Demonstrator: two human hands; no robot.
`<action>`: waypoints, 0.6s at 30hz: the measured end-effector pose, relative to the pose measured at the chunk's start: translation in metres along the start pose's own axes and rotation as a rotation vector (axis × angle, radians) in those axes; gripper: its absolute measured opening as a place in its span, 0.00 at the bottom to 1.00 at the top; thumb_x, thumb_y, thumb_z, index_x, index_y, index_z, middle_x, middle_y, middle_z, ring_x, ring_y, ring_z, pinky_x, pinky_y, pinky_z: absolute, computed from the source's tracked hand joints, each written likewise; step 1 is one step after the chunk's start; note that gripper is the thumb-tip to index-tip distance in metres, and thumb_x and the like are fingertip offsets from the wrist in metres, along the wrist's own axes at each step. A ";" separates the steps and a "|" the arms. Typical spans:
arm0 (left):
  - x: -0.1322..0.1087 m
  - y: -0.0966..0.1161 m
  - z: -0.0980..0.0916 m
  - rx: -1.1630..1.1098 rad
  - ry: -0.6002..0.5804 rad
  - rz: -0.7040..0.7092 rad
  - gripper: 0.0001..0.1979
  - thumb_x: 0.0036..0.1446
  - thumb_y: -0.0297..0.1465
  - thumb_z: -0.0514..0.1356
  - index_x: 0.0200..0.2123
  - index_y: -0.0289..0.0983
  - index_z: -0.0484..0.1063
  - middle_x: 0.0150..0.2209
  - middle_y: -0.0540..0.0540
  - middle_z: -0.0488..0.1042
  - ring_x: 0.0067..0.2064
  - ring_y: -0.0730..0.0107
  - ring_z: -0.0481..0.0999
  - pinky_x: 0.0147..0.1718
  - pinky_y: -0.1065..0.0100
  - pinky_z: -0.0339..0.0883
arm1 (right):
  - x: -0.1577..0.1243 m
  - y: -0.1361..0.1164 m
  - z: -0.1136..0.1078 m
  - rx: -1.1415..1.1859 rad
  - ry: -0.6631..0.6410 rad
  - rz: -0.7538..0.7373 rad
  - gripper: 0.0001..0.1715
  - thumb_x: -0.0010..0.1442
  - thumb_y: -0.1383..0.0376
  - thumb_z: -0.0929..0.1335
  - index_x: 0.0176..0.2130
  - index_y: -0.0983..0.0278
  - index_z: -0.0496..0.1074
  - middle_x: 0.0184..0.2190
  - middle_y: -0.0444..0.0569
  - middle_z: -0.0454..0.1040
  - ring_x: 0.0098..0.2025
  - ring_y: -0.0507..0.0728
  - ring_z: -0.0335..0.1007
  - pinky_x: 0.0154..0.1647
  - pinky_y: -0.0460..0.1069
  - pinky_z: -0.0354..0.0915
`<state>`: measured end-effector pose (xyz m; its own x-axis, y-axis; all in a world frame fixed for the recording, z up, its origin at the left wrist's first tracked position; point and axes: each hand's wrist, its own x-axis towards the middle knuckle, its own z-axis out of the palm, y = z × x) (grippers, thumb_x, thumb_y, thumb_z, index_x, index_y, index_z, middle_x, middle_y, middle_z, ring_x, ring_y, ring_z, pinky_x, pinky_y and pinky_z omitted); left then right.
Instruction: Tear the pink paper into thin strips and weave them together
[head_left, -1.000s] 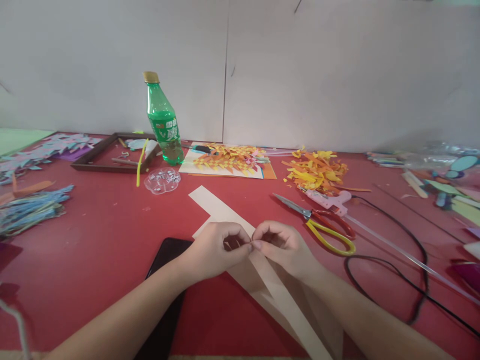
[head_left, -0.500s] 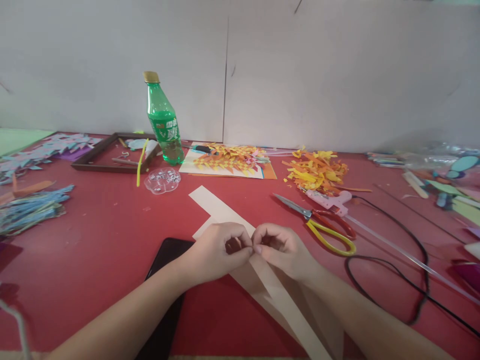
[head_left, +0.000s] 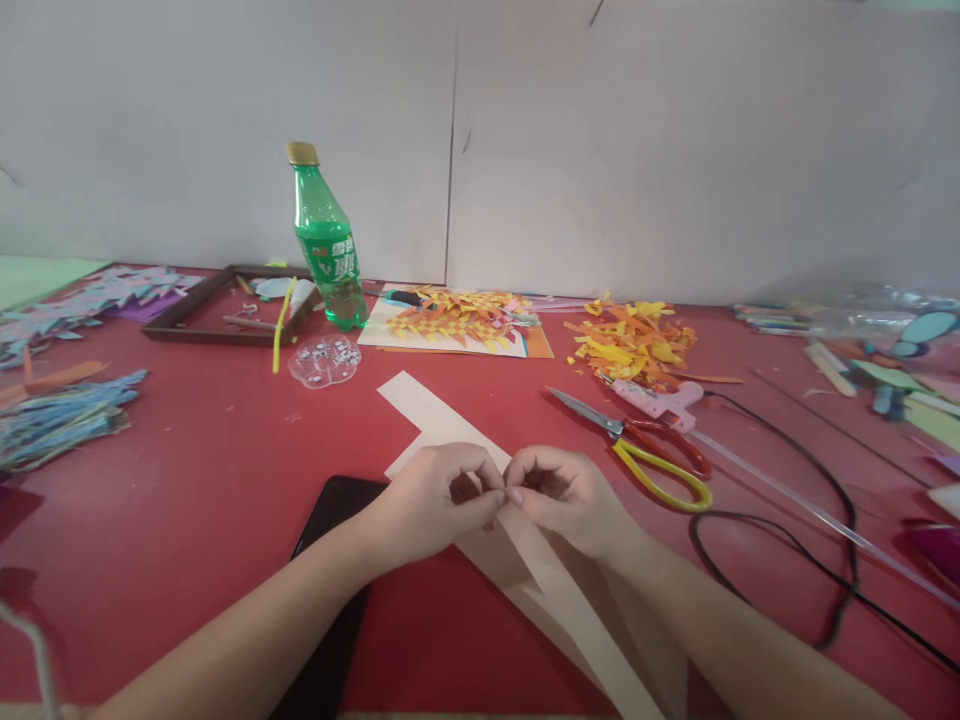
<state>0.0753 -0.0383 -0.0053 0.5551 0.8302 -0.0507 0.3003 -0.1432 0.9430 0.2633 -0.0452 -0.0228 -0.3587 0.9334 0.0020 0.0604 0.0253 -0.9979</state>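
Observation:
Cream paper strips [head_left: 570,600] run diagonally across the table under and between my hands, their far ends crossing at an angle. My left hand [head_left: 446,495] is closed, thumb and index finger pinched at the edge of the upper strip. Fingertip to fingertip with it, my right hand [head_left: 566,497] makes the same pinch on that strip. The exact spot between the fingertips is hidden. Beneath my left forearm lies a black phone [head_left: 330,600]. Right of my hands rest scissors [head_left: 616,428] with one red and one yellow handle.
Behind the scissors lies a pink glue gun [head_left: 664,400] with a black cord [head_left: 844,500]. Yellow and orange paper scraps [head_left: 634,340] are heaped at the back. A green bottle [head_left: 330,250] stands by a brown frame [head_left: 217,337] and a clear tray [head_left: 324,375]. Blue strips [head_left: 67,420] lie left.
Almost nothing differs. The fingertips of both hands have shifted very slightly at the paper strip; the pinch stays in the same place.

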 end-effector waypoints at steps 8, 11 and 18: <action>0.000 0.004 -0.001 0.009 0.027 -0.027 0.06 0.56 0.31 0.58 0.28 0.36 0.70 0.23 0.51 0.73 0.25 0.76 0.72 0.23 0.77 0.62 | 0.001 0.002 0.000 -0.011 0.028 0.018 0.05 0.51 0.66 0.69 0.26 0.65 0.68 0.21 0.42 0.65 0.23 0.49 0.56 0.23 0.45 0.53; 0.000 0.005 -0.002 -0.038 0.061 -0.058 0.06 0.56 0.33 0.58 0.29 0.36 0.69 0.22 0.51 0.73 0.24 0.76 0.73 0.23 0.77 0.63 | 0.001 0.003 -0.001 -0.006 0.047 0.013 0.06 0.51 0.65 0.69 0.27 0.65 0.68 0.22 0.42 0.65 0.24 0.49 0.57 0.24 0.45 0.54; 0.003 -0.001 -0.004 -0.108 0.238 -0.097 0.06 0.58 0.34 0.56 0.31 0.39 0.65 0.21 0.54 0.70 0.22 0.76 0.72 0.19 0.79 0.60 | 0.001 -0.002 -0.002 -0.084 0.088 0.009 0.03 0.50 0.67 0.68 0.26 0.64 0.68 0.22 0.42 0.67 0.25 0.50 0.61 0.26 0.45 0.57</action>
<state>0.0734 -0.0334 -0.0051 0.3266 0.9421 -0.0760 0.2520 -0.0093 0.9677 0.2648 -0.0432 -0.0204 -0.2749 0.9615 0.0028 0.1419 0.0435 -0.9889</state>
